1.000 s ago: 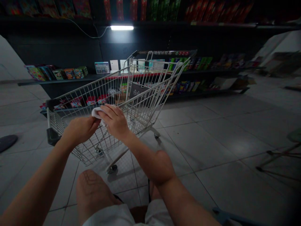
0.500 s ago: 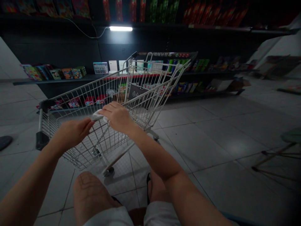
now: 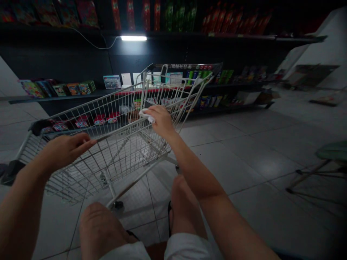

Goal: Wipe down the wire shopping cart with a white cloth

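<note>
A grey wire shopping cart (image 3: pixel 119 151) stands before my knees, tilted across the view with its handle at the far right. My right hand (image 3: pixel 162 122) is closed around a crumpled white cloth (image 3: pixel 148 115), pressed on the near top rail towards the handle end. Farther left on the same rail, my left hand (image 3: pixel 67 147) grips the cart, thumb and forefinger lying along the bar; its other fingers are partly hidden. Through the wires the basket's floor shows, along with a folding child seat near the handle.
Behind the cart runs a dark shelf (image 3: pixel 94 94) with boxes, notebooks and packets. Bottles (image 3: pixel 179 16) stand higher up, above a lit tube lamp (image 3: pixel 133 38). A green-topped folding stool (image 3: pixel 332 151) is at the right on the tiled floor (image 3: pixel 244 159).
My right hand has slid the white cloth along the rail, right and away, towards the handle. The cart appears shifted left and nearer, and my left hand sits farther left in view.
</note>
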Motion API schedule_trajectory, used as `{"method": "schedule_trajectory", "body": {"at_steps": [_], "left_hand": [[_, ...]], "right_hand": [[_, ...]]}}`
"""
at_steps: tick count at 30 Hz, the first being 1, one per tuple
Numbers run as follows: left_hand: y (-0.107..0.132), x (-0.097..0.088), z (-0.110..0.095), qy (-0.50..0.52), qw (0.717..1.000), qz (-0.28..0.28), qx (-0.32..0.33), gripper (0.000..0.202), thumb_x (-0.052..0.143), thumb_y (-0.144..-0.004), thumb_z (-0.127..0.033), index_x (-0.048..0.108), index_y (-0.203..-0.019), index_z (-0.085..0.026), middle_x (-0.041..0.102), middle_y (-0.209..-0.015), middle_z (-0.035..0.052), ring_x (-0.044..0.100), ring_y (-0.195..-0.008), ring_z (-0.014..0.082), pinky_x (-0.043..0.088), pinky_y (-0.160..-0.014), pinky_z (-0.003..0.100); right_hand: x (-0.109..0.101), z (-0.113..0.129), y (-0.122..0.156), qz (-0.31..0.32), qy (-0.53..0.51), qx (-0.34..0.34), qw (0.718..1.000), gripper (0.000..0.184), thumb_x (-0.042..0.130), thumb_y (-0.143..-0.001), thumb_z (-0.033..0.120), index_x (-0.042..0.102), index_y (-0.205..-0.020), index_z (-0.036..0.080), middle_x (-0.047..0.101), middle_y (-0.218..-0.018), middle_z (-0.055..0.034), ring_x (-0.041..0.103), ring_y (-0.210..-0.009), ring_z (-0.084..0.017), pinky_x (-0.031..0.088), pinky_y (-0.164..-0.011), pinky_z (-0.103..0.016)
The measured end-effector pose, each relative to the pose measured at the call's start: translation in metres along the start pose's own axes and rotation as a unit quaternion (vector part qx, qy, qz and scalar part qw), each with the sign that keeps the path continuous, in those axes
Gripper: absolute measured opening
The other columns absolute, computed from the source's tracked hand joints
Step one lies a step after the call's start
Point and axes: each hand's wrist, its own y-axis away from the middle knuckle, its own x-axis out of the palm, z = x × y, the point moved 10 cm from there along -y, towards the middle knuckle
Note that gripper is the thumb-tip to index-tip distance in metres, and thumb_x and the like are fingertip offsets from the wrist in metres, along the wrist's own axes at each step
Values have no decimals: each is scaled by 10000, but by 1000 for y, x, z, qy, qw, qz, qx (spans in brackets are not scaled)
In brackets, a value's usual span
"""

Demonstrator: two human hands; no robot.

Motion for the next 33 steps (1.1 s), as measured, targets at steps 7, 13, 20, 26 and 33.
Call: {"method": "schedule_trajectory", "body": {"at_steps": [7, 13, 20, 26, 33], "left_hand": [[-62, 20, -73, 146, 978, 121, 91, 534, 358, -864, -622, 657, -955, -188, 720, -955, 94, 670, -832, 206, 510, -754, 319], [-57, 41, -64, 272, 942, 191, 36, 415, 352, -916, -517, 598, -952, -184, 716, -815, 72, 703, -734, 191, 544, -656, 298], [-61, 44, -62, 297, 935, 188, 41, 445, 399, -891, -585, 562, -916, -172, 685, -882, 73, 701, -713, 191, 546, -646, 326], [-64, 46, -56, 302, 934, 179, 61, 531, 429, -835, -692, 562, -884, -180, 644, -825, 37, 696, -711, 197, 535, -650, 333], [-63, 45, -55, 295, 937, 179, 62, 507, 429, -850, -678, 555, -812, -188, 618, -725, 4, 694, -695, 192, 529, -641, 324]], "right_hand": [[-10, -5, 5, 28, -25, -77, 996, 466, 503, -866, 74, 602, -1285, 252, 615, -1288, -24, 534, -1218, -182, 449, -1104, -396], [-50, -122, 18, -77, 43, 101, 991, 461, 275, -955, 131, 660, -1207, 164, 597, -1298, -67, 510, -1264, -161, 338, -1179, -428], [-34, -82, 25, -39, 67, -4, 997, 554, 464, -837, 79, 550, -1366, 219, 548, -1387, -80, 479, -1335, -234, 397, -1169, -451], [-105, -176, -13, -153, 101, 121, 976, 622, 366, -856, 89, 431, -1464, 201, 433, -1475, -101, 375, -1426, -265, 323, -1186, -542], [-5, -136, 79, -266, 25, 192, 944, 620, 360, -820, 58, 487, -1409, 202, 348, -1539, -111, 326, -1460, -238, 322, -1193, -526]]}}
